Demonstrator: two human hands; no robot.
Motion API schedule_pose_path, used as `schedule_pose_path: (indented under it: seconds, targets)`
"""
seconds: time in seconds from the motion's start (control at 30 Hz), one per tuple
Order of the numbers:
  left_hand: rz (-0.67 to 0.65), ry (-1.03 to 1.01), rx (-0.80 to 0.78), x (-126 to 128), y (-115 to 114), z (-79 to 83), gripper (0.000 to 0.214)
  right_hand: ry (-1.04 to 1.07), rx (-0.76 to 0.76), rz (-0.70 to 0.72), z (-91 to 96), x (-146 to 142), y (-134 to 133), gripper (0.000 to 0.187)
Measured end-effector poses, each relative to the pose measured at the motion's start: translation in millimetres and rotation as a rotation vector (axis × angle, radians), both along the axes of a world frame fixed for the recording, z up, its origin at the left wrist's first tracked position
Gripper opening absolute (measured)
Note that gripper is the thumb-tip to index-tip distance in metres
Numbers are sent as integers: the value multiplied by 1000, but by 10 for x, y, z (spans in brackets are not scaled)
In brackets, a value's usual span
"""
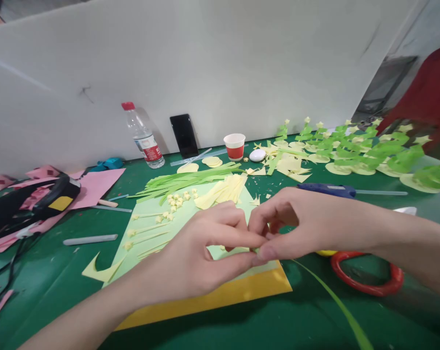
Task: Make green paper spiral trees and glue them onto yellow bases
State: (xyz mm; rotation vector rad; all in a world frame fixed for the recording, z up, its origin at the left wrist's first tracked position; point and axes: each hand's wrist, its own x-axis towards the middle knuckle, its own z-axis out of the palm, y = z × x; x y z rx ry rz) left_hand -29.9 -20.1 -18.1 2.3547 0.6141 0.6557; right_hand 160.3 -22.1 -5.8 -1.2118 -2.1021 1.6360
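Note:
My left hand (212, 253) and my right hand (296, 218) meet fingertip to fingertip above a pale green paper sheet (241, 262). Both are closed in a pinch on the end of a thin green paper strip (336, 291). Its tail curves out below my right hand towards the front edge of the view; the pinched end is mostly hidden by fingers. Beyond my left hand, small folded yellow paper stars (176, 200) lie on the sheet, some on thin stems. Pale yellow strips (223, 189) and green strips (186, 180) are piled behind them.
A bottle (145, 138), a phone (184, 136) and a paper cup (235, 147) stand along the white panel. Green paper plants with star tops (358, 146) fill the back right. Red-handled scissors (396, 282) and a blue glue gun (325, 189) lie around my right arm.

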Motion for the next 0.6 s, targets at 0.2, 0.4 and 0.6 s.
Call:
schedule_pose_path:
  seconds: [0.2,0.4,0.6]
  targets:
    - [104,-72,-53,8,9,-43,14,20,-14,45,-10,-4,36,16]
    - [190,-80,-208,55,-6,-37,34,83,-50,-19,-5,-102,-42,17]
    - [212,-55,-102,57,1,-22,25,100,-55,-89,-27,-104,-40,13]
